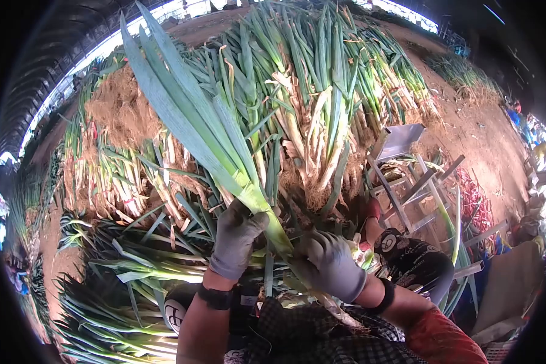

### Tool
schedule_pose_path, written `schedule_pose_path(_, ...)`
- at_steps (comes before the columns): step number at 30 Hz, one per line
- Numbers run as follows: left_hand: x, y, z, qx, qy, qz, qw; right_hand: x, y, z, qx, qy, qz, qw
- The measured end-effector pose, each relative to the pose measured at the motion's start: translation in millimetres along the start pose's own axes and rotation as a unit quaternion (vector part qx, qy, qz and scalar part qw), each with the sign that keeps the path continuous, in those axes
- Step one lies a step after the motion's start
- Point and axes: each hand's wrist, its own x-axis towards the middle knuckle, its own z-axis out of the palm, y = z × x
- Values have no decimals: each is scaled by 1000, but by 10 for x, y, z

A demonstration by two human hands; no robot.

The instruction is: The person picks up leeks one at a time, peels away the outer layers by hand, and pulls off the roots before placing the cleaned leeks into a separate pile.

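A large green onion (249,193) slants across the middle, its long leaves spread toward the upper left and its lower end running down toward my lap. My left hand (235,238), in a grey glove, is closed around its stalk just below where the leaves fan out. Lower down the same stalk, my right hand (332,264), also gloved, has its fingers bent and gripping it. Part of the stalk is hidden behind the right hand. Below my left forearm, trimmed green onions (145,267) lie in a pile with pale stalks.
Big heaps of untrimmed green onions (321,79) with dry husks and tangled roots (122,104) fill the ground ahead. A metal-framed stand (406,188) is at my right, near red twine (474,200) on the dirt floor (467,130). A brown sheet (508,291) lies at far right.
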Motion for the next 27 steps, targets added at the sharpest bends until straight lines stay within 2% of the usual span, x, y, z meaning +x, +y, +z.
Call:
schedule_pose_path(2, 1, -6, -2, 10, 9, 8, 1000, -52, 47, 55, -77, 116, -129, 982)
schedule_pose_path(3, -1, -31, -14, 19, 26, 3, 999, -70, 105, 59, -77, 115, -132, 981)
schedule_pose_path(4, -5, -47, -23, 29, 42, -3, 999, -106, 180, 53, 148, 57, -120, 980)
schedule_pose_path(5, -3, -47, -27, 28, 43, -2, 999, -152, 235, 38, 366, -4, -100, 925)
schedule_pose_path(6, 7, -43, -30, 14, 51, -17, 998, -200, 268, 13, 366, -6, -101, 925)
schedule_pose_path(8, -6, -44, -40, -1, 61, -34, 998, -310, 311, -21, 483, -92, -10, 871)
schedule_pose_path(10, -9, -51, -60, 1, 48, -47, 998, -296, 317, 1, 474, -58, 1, 879)
schedule_pose_path(12, -43, -40, -16, -36, 36, -77, 996, -91, 204, 12, 408, 55, 37, 911)
schedule_pose_path(13, -50, -29, 5, -73, 24, -101, 992, 23, 151, -20, 302, 49, 8, 952)
schedule_pose_path(16, -53, -31, -1, -19, 56, -81, 995, -47, 227, 171, 245, 38, -25, 968)
schedule_pose_path(17, -64, -31, 1, -19, 60, -81, 995, -51, 195, 164, 165, 103, -97, 976)
schedule_pose_path(18, -71, -38, 10, -27, 66, -73, 995, -94, 186, 103, 166, 100, -98, 976)
schedule_pose_path(20, -75, -36, -23, -37, 74, -65, 994, -274, 270, -114, 171, -96, -236, 952)
schedule_pose_path(21, -85, -28, -61, -43, 74, -81, 993, -463, 351, -188, 172, -100, -234, 951)
schedule_pose_path(23, -88, -40, -133, -50, 75, -98, 991, -797, 446, -305, 136, -362, -132, 913)
schedule_pose_path(24, -77, -71, -165, -36, 83, -114, 989, -813, 485, -335, 137, -363, -131, 912)
schedule_pose_path(26, -73, -116, -149, -20, 86, -134, 987, -782, 495, -437, 214, -278, -80, 933)
schedule_pose_path(27, -71, -125, -118, -29, 76, -127, 989, -642, 313, -434, 179, -181, -2, 967)
